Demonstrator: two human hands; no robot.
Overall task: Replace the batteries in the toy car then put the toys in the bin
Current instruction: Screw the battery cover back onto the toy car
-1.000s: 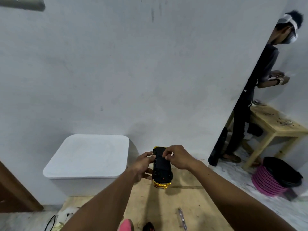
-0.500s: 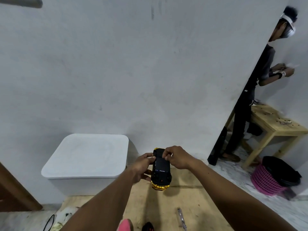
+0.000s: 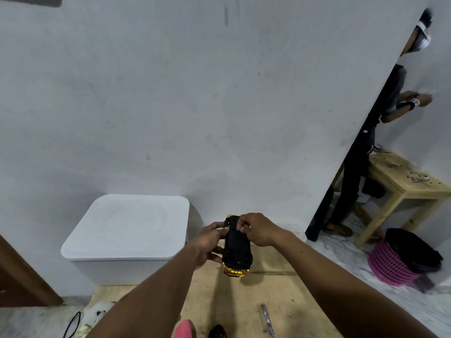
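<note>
Left hand (image 3: 210,242) and right hand (image 3: 256,229) gripping black-and-gold toy car (image 3: 238,250), white bin (image 3: 127,228) lidded, contents hidden, pink basket (image 3: 390,267) black-lined

Facing you, a plain pale wall (image 3: 219,93) fills the upper and middle frame. It is evenly lit, with faint scuffs and a dark streak near top centre. Lower centre: the light wooden surface (image 3: 280,289) before you. Lower left: a brown wooden panel (image 3: 22,276) and pale marbled floor (image 3: 24,320). Right: the wall ends at a slanted edge. Beyond it stand a second wooden table (image 3: 402,189), a person (image 3: 353,167) beside it, and a pink basket (image 3: 390,267) lined in black on the floor.
</note>
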